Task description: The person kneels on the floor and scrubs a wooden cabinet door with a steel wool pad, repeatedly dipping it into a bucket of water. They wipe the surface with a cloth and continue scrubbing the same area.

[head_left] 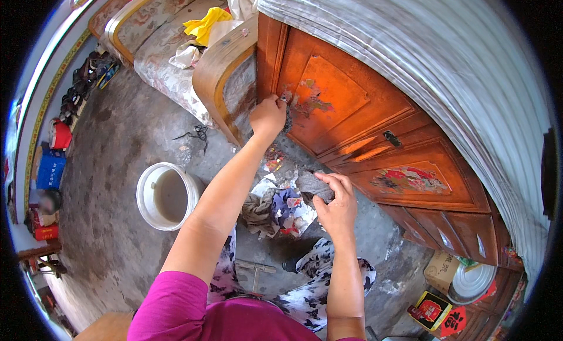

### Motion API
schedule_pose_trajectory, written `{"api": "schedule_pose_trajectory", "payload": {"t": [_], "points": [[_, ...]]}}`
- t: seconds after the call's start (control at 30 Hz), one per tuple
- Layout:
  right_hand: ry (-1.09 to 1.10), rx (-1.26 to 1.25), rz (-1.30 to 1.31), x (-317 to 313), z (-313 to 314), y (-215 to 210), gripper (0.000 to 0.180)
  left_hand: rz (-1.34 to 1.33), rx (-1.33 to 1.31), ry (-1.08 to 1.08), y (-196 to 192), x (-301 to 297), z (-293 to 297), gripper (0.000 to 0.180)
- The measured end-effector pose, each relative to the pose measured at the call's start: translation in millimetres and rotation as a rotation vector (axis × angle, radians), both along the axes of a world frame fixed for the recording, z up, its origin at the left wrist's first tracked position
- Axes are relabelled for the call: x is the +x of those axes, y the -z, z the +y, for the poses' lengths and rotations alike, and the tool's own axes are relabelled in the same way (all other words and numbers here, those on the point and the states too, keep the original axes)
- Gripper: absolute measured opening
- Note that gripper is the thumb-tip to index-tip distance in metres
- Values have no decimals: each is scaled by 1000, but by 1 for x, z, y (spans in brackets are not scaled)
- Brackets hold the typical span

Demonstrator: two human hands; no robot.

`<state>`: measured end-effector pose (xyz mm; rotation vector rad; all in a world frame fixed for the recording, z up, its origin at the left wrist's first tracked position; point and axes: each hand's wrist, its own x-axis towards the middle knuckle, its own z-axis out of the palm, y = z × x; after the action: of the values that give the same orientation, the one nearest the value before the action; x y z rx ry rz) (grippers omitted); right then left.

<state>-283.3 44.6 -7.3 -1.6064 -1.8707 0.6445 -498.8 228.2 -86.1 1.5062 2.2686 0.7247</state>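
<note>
My left hand (270,116) is closed in a fist at the left part of an orange-brown wooden cabinet door (334,100) with a worn, peeling picture. A dark grey bit shows beside its fingers, but what they hold is mostly hidden. Lower and to the right, my right hand (338,205) grips a crumpled grey rag (314,185) between thumb and fingers, close to the cabinet. Beneath it on the floor lies a heap of paper scraps and cloths, among them a brown cloth (258,213) and a dark blue cloth (282,205).
A white bucket (194,191) of murky water stands left of my left forearm. Beyond it lies a dark tangled cord (199,134). The wooden-armed sofa (214,65) adjoins the cabinet, whose top a pale cloth (434,41) covers. Boxes and a round lidded tin (472,280) sit at lower right.
</note>
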Motion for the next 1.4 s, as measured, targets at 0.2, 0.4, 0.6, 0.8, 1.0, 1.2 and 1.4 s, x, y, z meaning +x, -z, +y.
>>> {"api": "schedule_pose_trajectory", "payload": {"t": [0.2,0.4,0.6,0.8,1.0,1.2,1.4], "points": [[11,-7,-29,16,-6,-6,49,75,24,96,-25,15,-15,30],[-15,22,0,18,0,2,50,140,108,81,-3,14,-5,27],[-18,14,-1,27,-1,11,50,5,53,51,8,17,-6,29],[-19,22,-3,21,-7,10,51,-62,-38,-17,-2,18,-6,31],[-13,-15,2,-3,-17,7,50,-335,-33,-65,27,-23,-1,40],[-7,29,-22,11,-17,2,48,-240,5,23,-12,0,-17,50],[-26,17,20,2,-15,0,49,-367,13,41,33,-21,-1,50]]}}
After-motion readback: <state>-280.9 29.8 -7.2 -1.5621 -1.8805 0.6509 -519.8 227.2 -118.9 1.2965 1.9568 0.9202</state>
